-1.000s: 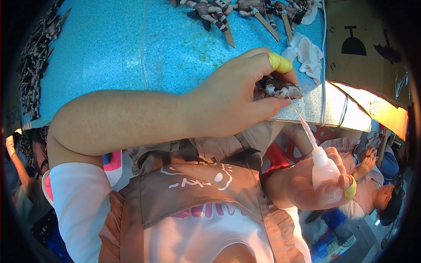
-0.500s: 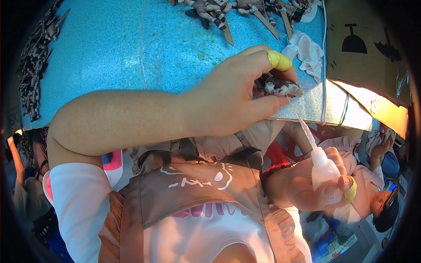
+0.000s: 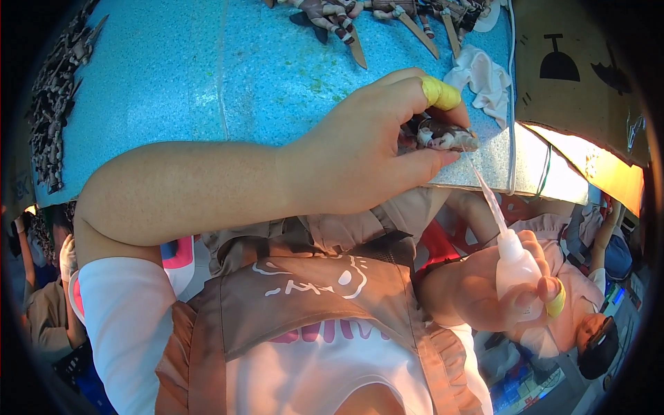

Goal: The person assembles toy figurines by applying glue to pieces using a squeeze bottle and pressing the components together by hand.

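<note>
My left hand reaches across in front of me, with yellow tape wrapped round one finger. Pinched between its thumb and fingers is a small brown and white figurine, partly hidden by the hand. My right hand, also with a yellow-taped finger, is wrapped round a white squeeze bottle. The bottle's long thin clear nozzle points up toward the figurine. Its fine tip ends just below the figurine, close to my left thumb; whether they touch I cannot tell.
Several similar figurines with tan blade-like parts lie at the far side of the blue tabletop. More figurines are heaped at its left edge. A crumpled white cloth lies beside a cardboard box on the right. Co-workers sit at both sides.
The right hand and bottle have shifted slightly right and down, drawing the nozzle tip a little away from the figurine. The left hand keeps its hold almost unmoved. Co-workers at both sides have moved.
</note>
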The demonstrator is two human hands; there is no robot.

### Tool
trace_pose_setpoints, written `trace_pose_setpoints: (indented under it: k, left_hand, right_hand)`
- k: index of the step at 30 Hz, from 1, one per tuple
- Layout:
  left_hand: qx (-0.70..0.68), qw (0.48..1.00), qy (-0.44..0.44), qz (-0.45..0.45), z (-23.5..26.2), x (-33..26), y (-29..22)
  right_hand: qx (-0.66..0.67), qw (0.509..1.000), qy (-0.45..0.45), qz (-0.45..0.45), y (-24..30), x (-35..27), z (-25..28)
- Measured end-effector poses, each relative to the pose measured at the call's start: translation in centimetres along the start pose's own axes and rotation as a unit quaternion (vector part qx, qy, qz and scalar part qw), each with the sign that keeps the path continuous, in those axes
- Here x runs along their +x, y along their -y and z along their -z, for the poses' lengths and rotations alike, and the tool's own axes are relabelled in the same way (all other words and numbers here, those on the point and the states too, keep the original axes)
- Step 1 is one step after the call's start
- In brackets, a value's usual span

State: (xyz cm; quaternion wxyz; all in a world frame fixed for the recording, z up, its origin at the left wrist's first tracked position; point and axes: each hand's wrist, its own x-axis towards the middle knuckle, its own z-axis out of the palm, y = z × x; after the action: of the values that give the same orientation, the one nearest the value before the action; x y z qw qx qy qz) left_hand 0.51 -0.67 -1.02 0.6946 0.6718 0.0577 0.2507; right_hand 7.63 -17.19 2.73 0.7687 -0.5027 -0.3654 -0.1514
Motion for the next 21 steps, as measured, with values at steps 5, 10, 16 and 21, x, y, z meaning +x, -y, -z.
trace_pose_setpoints:
  k: [5, 10, 16, 21]
  left_hand:
    - [-0.018, 1.000, 0.002, 0.020, 0.0, 0.0, -0.1]
    - [-0.007, 1.000, 0.000, 0.007, 0.1, 0.0, 0.0]
    - [-0.008, 1.000, 0.005, 0.006, -0.1, 0.1, -0.1]
    - [0.030, 0.997, 0.064, 0.031, 0.7, 0.1, -1.0]
  right_hand:
    - [-0.037, 0.999, 0.031, -0.013, -0.1, -0.1, 1.1]
    - [-0.026, 0.997, 0.068, -0.021, 0.2, 0.5, 1.0]
    - [-0.012, 0.989, 0.137, -0.059, 0.4, 1.2, 1.8]
    - [0.019, 0.999, 0.039, -0.026, 0.1, 0.5, 0.6]
